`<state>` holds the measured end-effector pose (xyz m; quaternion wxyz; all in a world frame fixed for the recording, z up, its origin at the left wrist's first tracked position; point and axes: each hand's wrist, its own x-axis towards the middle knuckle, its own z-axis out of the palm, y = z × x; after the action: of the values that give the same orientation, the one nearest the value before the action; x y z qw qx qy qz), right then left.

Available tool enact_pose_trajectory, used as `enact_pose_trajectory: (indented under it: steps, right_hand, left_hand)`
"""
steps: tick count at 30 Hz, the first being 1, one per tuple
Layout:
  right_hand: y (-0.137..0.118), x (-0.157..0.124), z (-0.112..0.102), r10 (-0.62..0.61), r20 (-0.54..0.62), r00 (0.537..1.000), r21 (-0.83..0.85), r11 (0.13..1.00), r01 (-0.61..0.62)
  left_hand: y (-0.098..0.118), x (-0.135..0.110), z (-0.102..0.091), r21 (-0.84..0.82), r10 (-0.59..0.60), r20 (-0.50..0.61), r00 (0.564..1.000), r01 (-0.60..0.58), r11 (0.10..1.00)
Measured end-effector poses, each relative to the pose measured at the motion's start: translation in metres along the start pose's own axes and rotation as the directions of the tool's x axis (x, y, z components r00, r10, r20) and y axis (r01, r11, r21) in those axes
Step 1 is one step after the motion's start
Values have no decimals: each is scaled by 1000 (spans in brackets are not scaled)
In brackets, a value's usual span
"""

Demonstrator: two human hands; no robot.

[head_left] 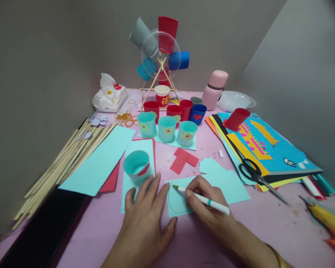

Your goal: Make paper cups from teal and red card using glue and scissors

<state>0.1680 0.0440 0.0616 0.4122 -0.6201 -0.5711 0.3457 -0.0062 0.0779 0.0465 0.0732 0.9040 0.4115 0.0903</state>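
A white marker pen with a green band is pinched in my right hand. Its tip rests on a light turquoise paper piece, where a thin curved outline shows. My left hand lies with fingers spread, its index fingertip at the left edge of that piece. Just beyond my left fingers stands a turquoise paper cup with a red patch on its front, on a turquoise strip. A larger turquoise sheet lies to the right of my right hand.
Three turquoise cups with flower cutouts stand ahead, before red and blue cups. Behind them rises a stick-framed wheel carrying cups. Scissors lie on papers at right, near a yellow-handled tool. Wooden sticks lie at left.
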Motion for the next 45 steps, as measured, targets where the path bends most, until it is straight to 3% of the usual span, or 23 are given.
enact_pose_trajectory:
  steps: [13, 23, 39, 45]
  right_hand:
    - [8, 3, 2, -18, -32, 999, -36, 999, 16]
    - [5, 4, -14, 29, -89, 996, -112, 993, -39]
    - [-7, 2, -34, 73, 13, 997, -242, 968, -68]
    - [-12, 0, -36, 113, -22, 993, -110, 987, -115]
  left_hand:
    - [-1, 0, 0, -1, -1, -9, 1000, 1, 1000]
    - [-1, -1, -1, 12, -3, -6, 1000, 3, 1000]
    - [0, 1, -3, 5, -10, 12, 1000, 10, 1000]
    - [-1, 0, -2, 8, -8, 10, 1000, 8, 1000]
